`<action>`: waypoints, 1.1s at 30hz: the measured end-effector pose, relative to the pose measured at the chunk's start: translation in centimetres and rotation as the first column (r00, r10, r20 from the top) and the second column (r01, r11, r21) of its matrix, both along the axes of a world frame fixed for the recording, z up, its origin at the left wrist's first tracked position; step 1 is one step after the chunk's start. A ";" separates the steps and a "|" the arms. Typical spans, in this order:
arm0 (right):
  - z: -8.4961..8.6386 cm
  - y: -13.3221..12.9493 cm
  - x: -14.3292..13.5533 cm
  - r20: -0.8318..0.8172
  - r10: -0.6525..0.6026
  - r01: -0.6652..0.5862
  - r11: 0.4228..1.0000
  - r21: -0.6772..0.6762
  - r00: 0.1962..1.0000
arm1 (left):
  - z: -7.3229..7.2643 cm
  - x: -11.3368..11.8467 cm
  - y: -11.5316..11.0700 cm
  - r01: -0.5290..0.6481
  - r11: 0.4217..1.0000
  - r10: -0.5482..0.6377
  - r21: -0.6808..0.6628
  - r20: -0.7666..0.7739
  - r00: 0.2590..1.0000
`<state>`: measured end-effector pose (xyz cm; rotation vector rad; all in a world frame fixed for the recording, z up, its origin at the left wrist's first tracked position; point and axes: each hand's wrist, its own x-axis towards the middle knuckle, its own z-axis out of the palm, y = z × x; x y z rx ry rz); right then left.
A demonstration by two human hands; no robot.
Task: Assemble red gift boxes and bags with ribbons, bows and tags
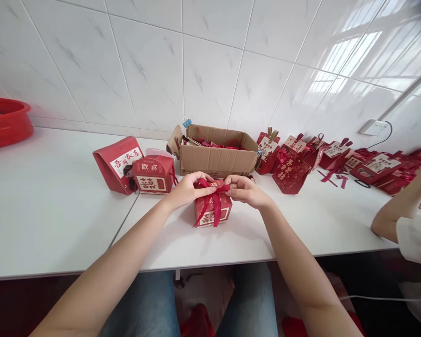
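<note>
A small red gift box (223,202) with white panels and printed characters stands in front of me near the table's front edge. Across its top lies a dark red ribbon (216,209) formed into a bow, its tails hanging down the front. My left hand (192,189) pinches the ribbon from the left, thumb at the knot. From the right, my right hand (244,191) grips the bow's right loop between thumb and fingers. Parts of the box's top are hidden behind the hands.
Behind the box stands an open cardboard box (214,161) of red pieces. Two red gift boxes, one nearer (154,174), stand at left; a red basin (7,122) lies farther left. Several red boxes (291,173) line the right, near another person's arm (400,201).
</note>
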<state>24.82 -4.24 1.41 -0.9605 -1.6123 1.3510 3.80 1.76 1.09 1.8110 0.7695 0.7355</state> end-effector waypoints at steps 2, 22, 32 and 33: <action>0.3 0.5 0.0 0.046 0.031 -0.029 0.999 -0.043 0.998 | 0.2 -0.2 -0.2 0.015 1.000 -0.015 -0.005 -0.006 1.000; -0.8 0.2 -0.2 -0.094 0.029 -0.048 0.975 -0.215 0.995 | 0.2 -0.4 -0.5 0.100 0.989 -0.098 0.113 -0.025 0.995; -0.8 -0.1 0.2 -0.113 0.117 -0.141 0.961 -0.237 0.987 | 0.5 -0.5 -0.9 0.124 0.989 -0.123 0.080 -0.013 0.992; -0.8 -0.1 0.1 -0.097 0.108 -0.127 0.966 -0.225 0.989 | 0.5 -0.5 -0.9 0.126 0.988 -0.125 0.087 -0.013 0.992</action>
